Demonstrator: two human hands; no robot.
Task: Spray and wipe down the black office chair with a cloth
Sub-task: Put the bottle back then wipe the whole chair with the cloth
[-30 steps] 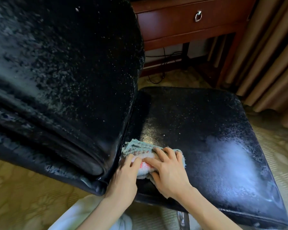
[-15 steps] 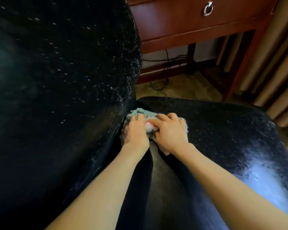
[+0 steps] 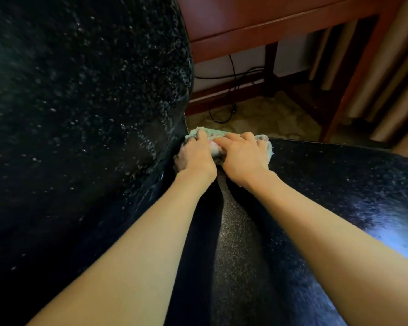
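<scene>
The black office chair fills the view: its backrest (image 3: 85,109), speckled with spray droplets, stands on the left, and its seat (image 3: 327,184) spreads to the right. A pale green cloth (image 3: 212,133) lies bunched at the seat's far edge, right where seat and backrest meet. My left hand (image 3: 196,156) and my right hand (image 3: 243,156) both press down on the cloth, side by side, and cover most of it. A smooth dark streak runs along the seat between my forearms. No spray bottle is in view.
A reddish wooden desk (image 3: 257,31) stands just beyond the chair, with black cables (image 3: 231,78) hanging under it. Beige curtains (image 3: 391,85) hang at the right. Patterned carpet (image 3: 264,116) shows beyond the seat's far edge.
Both hands have pushed the cloth away from me along the seat beside the backrest, from the near edge to the far edge. My head has come closer over the seat.
</scene>
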